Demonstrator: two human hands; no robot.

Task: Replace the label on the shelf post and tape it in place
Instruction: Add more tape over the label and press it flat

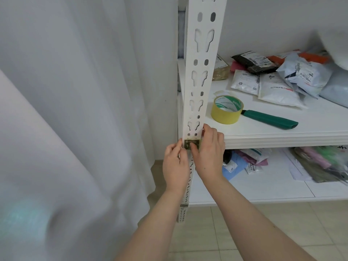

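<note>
A white slotted shelf post [202, 68] runs down the middle of the view. A small dark label [189, 143] under yellowish tape sits on the post at the height of the shelf's front edge. My left hand [176, 166] holds the post's left side, its thumb at the label's left edge. My right hand [209, 153] wraps the post from the right, with its thumb pressing on the label's face. A yellow tape roll [227, 112] stands on the shelf just right of the post.
A green-handled cutter [271, 119] lies beside the tape roll on the white shelf [282, 137]. Several mail parcels [278, 80] are piled at the back. More packets [310, 164] lie on the lower shelf. A white curtain [75, 110] hangs on the left.
</note>
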